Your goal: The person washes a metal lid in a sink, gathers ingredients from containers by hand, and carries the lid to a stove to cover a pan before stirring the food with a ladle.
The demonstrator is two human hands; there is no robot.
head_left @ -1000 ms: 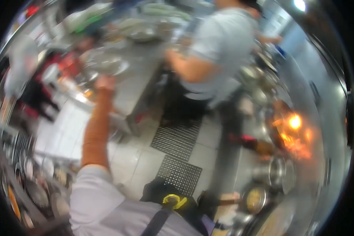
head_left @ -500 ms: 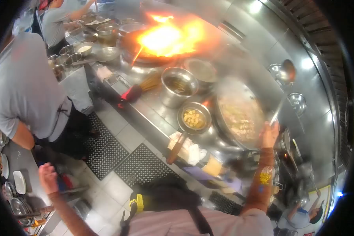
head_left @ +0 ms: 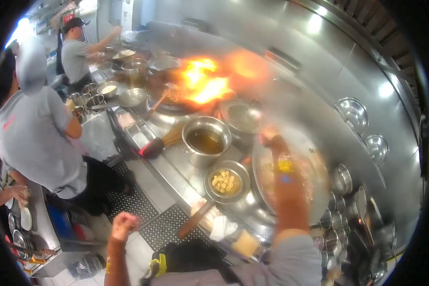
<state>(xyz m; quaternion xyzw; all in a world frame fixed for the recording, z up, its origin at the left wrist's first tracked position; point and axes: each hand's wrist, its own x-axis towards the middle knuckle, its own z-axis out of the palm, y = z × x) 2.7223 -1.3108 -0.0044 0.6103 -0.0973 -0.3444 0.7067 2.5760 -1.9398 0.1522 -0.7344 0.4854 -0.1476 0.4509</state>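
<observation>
My right hand (head_left: 270, 133) is closed around the blurred handle of a metal ladle (head_left: 255, 109), beside a lidless steel pot (head_left: 242, 118). My right forearm crosses over a large steaming wok (head_left: 314, 164) with pale food in it. My left hand (head_left: 124, 225) hangs above the floor mat, its fingers curled together with nothing visible in them. Between my hands, a strainer with yellowish chunks (head_left: 225, 183) rests over a bowl, its wooden handle toward me. A pot of brown liquid (head_left: 206, 139) stands behind it.
Tall flames (head_left: 205, 81) rise from a wok at the back. A bamboo brush (head_left: 171, 137) lies by the counter edge. One person (head_left: 40, 138) stands at left, another (head_left: 76, 57) farther back. Another person's hands (head_left: 15, 194) show far left. Steel bowls (head_left: 352, 114) hang on the right wall.
My right hand has moved left and up with the ladle, over the wok. My left hand has come right, and the flames look smaller. The view has shifted.
</observation>
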